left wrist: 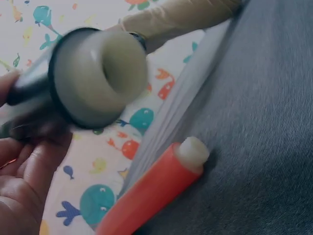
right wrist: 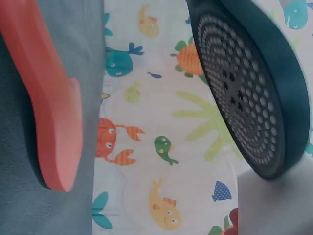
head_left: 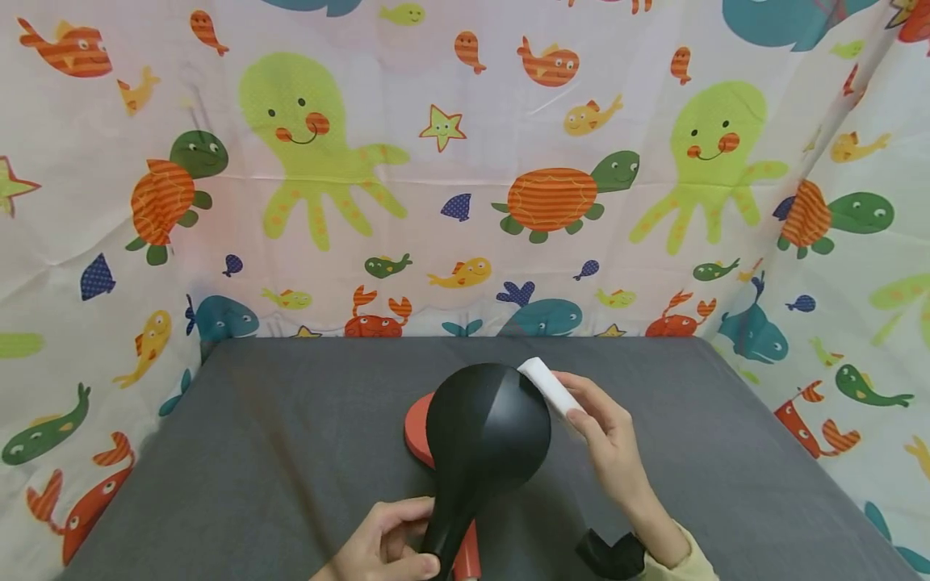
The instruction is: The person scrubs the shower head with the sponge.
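Note:
My left hand [head_left: 395,539] grips the handle of a black shower head [head_left: 488,424] and holds it above the grey table. The head's back faces up in the head view; its nozzle face shows in the right wrist view. In the left wrist view, the pale hollow end of the handle points past my fingers. My right hand [head_left: 606,432] pinches a white block [head_left: 550,386], perhaps a sponge, against the shower head's right rim. Beneath lies a red shower head [head_left: 417,429], partly hidden by the black one; its pale-tipped handle [left wrist: 154,188] shows in the left wrist view.
The grey tabletop [head_left: 240,452] runs back to a white curtain [head_left: 465,274] printed with sea animals, which also hangs along both sides. A black strap [head_left: 612,557] is at my right wrist, next to a pale sleeve [head_left: 683,557].

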The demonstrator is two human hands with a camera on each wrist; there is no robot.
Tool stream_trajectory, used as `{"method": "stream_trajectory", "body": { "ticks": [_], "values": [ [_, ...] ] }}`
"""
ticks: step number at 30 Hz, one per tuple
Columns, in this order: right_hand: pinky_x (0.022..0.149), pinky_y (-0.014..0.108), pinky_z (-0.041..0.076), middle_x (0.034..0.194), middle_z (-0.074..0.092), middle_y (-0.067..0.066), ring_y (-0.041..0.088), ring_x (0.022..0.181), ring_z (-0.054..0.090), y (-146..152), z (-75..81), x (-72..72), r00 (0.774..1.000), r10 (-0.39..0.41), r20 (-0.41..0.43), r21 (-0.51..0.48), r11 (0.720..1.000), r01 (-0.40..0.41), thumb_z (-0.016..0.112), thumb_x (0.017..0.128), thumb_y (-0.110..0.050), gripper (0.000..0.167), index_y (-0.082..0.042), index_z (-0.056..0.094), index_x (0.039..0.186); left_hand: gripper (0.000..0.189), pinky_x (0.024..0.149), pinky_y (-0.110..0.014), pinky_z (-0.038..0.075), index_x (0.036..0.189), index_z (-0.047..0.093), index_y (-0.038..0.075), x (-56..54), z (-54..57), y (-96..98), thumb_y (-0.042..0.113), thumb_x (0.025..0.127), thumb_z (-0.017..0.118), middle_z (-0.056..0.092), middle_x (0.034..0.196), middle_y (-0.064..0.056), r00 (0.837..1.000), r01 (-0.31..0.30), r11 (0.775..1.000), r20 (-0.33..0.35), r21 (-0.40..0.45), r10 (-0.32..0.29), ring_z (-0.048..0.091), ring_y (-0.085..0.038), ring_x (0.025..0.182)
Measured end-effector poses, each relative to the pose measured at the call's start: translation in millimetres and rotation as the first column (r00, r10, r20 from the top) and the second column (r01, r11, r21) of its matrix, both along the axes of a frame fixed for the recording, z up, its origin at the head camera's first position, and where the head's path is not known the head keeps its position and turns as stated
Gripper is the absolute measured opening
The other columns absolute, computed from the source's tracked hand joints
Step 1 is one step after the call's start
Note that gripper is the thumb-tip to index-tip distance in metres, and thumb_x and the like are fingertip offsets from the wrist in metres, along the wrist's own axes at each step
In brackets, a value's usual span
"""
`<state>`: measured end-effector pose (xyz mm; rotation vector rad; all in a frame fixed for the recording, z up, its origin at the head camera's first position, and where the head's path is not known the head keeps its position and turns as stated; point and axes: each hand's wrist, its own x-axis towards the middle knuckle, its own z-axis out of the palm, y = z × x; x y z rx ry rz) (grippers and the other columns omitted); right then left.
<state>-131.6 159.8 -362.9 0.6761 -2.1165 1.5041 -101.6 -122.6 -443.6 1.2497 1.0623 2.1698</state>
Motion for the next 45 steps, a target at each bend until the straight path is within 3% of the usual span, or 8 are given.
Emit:
{"method": "stream_trajectory", "body": {
  "ticks": [6,10,13,20,25,32,40,45],
  "values": [
    [0.077,0.022,0.045,0.117,0.059,0.008,0.016,0.096,0.054,-5.4,5.8,-6.3,0.998,0.019,-0.060,0.022,1.000,-0.018,0.041,0.093,0.006,0.034,0.000,0.057,0.122,0.043,0.068,-0.042,0.055,0.130,0.050,-0.004,2.0,0.8,-0.8,-0.007,0.088,0.054,0.060,0.108,-0.008,0.975,-0.191,0.947,-0.164,-0.259,0.151,0.060,-0.013,0.095],
    [0.075,0.023,0.045,0.116,0.060,0.010,0.015,0.093,0.054,-4.7,8.3,-5.6,0.995,-0.009,-0.100,0.065,0.998,0.015,0.043,0.091,0.008,0.035,-0.001,0.058,0.121,0.045,0.063,-0.033,0.056,0.129,0.053,0.002,1.3,0.4,-3.0,-0.003,0.086,0.060,0.060,0.103,-0.007,0.884,-0.406,0.862,-0.369,-0.304,0.287,0.057,-0.008,0.086],
    [0.073,0.024,0.046,0.113,0.061,0.009,0.015,0.090,0.054,-0.8,8.2,-2.9,0.995,-0.066,-0.074,0.099,0.992,0.073,0.044,0.092,0.006,0.034,-0.003,0.060,0.120,0.041,0.063,-0.024,0.055,0.125,0.055,-0.001,-1.5,1.8,-6.7,0.000,0.085,0.063,0.059,0.101,-0.009,0.758,-0.557,0.794,-0.540,-0.244,0.366,0.057,-0.008,0.080],
    [0.066,0.025,0.048,0.111,0.062,0.002,0.014,0.087,0.054,-3.5,8.3,2.6,0.981,-0.184,-0.052,0.168,0.967,0.191,0.054,0.089,0.003,0.034,-0.011,0.062,0.119,0.048,0.063,-0.014,0.046,0.119,0.057,0.001,-3.6,7.1,-12.8,-0.001,0.074,0.072,0.057,0.102,-0.005,0.354,-0.841,0.532,-0.838,-0.091,0.415,0.056,-0.008,0.078],
    [0.063,0.029,0.049,0.120,0.057,0.009,0.021,0.097,0.054,-23.3,14.3,11.9,0.926,-0.135,-0.353,0.227,0.947,0.225,0.055,0.084,0.002,0.037,-0.007,0.061,0.120,0.055,0.059,-0.016,0.048,0.115,0.058,0.002,1.0,9.6,-10.5,-0.002,0.064,0.078,0.057,0.099,-0.003,0.174,-0.926,0.377,-0.914,-0.025,0.366,0.057,-0.010,0.077],
    [0.069,0.045,0.047,0.122,0.056,0.016,0.031,0.105,0.052,-44.1,17.5,22.7,0.776,-0.063,-0.628,0.339,0.875,0.346,0.042,0.090,-0.024,0.037,-0.008,0.064,0.115,0.058,0.052,-0.017,0.049,0.112,0.060,0.001,5.7,11.1,-4.9,-0.003,0.058,0.081,0.057,0.097,-0.004,0.091,-0.966,0.258,-0.939,-0.002,0.330,0.057,-0.014,0.078],
    [0.062,0.024,0.047,0.110,0.062,0.007,0.017,0.085,0.055,-8.0,2.4,-4.0,0.940,-0.229,-0.254,0.221,0.932,0.287,0.055,0.087,0.001,0.034,-0.007,0.061,0.120,0.065,0.051,-0.015,0.048,0.114,0.060,0.003,8.7,10.6,-2.0,-0.003,0.054,0.084,0.057,0.098,-0.003,0.031,-0.974,0.220,-0.934,0.051,0.356,0.057,-0.014,0.079],
    [0.060,0.026,0.046,0.110,0.063,0.006,0.016,0.082,0.054,-5.2,1.1,-2.3,0.949,-0.263,-0.176,0.208,0.932,0.297,0.056,0.088,0.003,0.036,-0.009,0.061,0.122,0.066,0.050,-0.015,0.048,0.113,0.060,0.004,9.0,12.3,-1.1,-0.003,0.052,0.085,0.056,0.097,-0.003,0.018,-0.977,0.205,-0.933,0.060,0.359,0.056,-0.013,0.078]
  ]
}}
